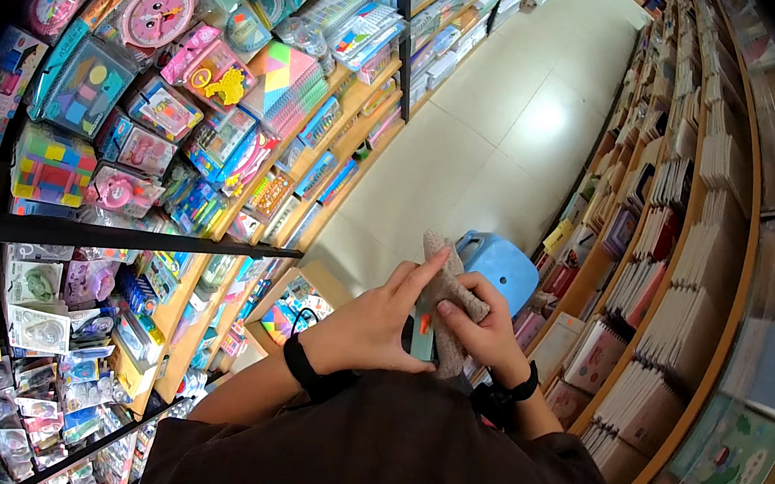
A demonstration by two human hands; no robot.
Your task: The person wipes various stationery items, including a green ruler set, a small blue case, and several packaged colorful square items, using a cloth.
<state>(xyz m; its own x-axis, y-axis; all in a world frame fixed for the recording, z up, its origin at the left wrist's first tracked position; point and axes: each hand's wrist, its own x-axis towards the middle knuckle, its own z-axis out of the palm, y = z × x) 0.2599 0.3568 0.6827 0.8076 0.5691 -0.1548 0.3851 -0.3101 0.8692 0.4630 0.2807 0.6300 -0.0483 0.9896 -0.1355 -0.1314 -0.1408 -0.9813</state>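
Observation:
A small flat item with a dark green cover and an orange sticker (420, 337) is held in front of my body. My left hand (365, 326) grips it between thumb and fingers, and my left index finger reaches over a cloth. That grey-brown fluffy cloth (449, 340) is bunched in my right hand (485, 324) and lies against the item's right side. Much of the item is hidden behind the cloth and my fingers, so I cannot tell if it is a notebook or a box. Black bands circle both wrists.
Close beyond my hands stands a blue plastic stool (505, 270) on the tiled floor (471, 150). A cardboard box (331, 286) of colourful goods sits at the left. Wooden shelves (182, 328) of packaged stationery line the left; a notebook rack (716, 257) curves along the right.

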